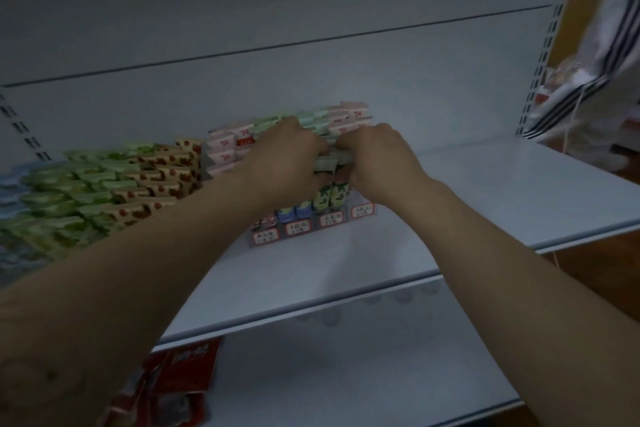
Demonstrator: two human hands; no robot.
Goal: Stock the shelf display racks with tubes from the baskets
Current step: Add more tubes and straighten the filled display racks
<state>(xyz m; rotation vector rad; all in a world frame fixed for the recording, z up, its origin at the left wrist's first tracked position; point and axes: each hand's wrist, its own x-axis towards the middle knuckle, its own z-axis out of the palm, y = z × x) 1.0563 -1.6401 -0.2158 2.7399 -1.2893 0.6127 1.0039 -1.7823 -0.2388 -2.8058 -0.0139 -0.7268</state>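
A clear display rack (311, 225) with red-framed price labels stands on the white shelf (485, 191). Its lanes hold upright tubes in pink, blue and green prints. My left hand (287, 152) and my right hand (377, 156) meet over the rack's green lane. Both grip the flat crimped ends of green-patterned tubes (329, 194), which stand in that lane. Behind my hands, rows of pink and pale green tube ends (346, 121) fill the rack's back. No basket is in view.
A second block of tubes, green ones and tan ones with red spots (114, 184), fills the shelf at the left. The shelf's right half is bare. Red packets (176, 381) lie on the lower shelf. Hanging packaged goods (602, 45) crowd the right edge.
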